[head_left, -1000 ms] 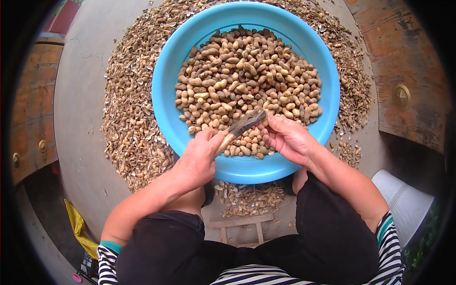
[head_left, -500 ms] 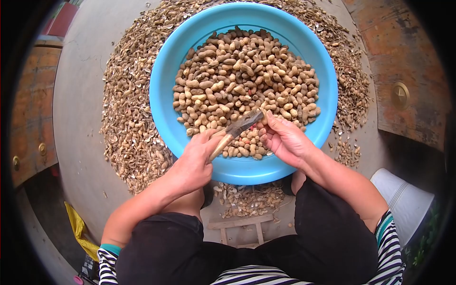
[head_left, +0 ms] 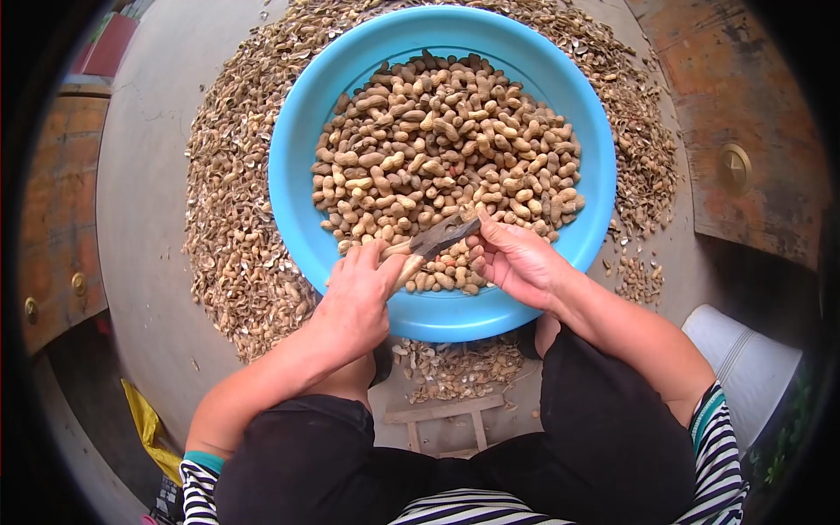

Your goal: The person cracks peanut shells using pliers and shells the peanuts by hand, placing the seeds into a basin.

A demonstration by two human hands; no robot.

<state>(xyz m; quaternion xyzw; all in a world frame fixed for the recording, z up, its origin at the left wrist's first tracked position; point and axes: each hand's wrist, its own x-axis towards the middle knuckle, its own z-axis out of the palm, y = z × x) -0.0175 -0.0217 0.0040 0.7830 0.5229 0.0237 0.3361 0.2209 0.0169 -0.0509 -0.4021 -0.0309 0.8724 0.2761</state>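
My left hand (head_left: 357,293) is wrapped round the pale handles of a pair of pliers (head_left: 444,234). The pliers' dark metal jaws point up and to the right, over the near part of a blue basin (head_left: 455,328). At the jaw tips, the thumb and fingers of my right hand (head_left: 518,262) are pinched together on a peanut (head_left: 471,213), which is partly hidden by the jaws. Unshelled peanuts (head_left: 437,131) are heaped in the basin below both hands. A few reddish kernels show among them.
Broken peanut shells (head_left: 236,201) lie spread on the grey floor round the basin, with more between my feet. A wooden stool or frame (head_left: 446,409) is below. A white bucket (head_left: 744,367) stands at the right, a yellow bag (head_left: 149,429) at the lower left. Wooden cabinets flank both sides.
The pliers have tilted flatter and their handles look more spread. My right hand has shifted slightly left and down, keeping its fingertips at the jaws. The view has shifted a little.
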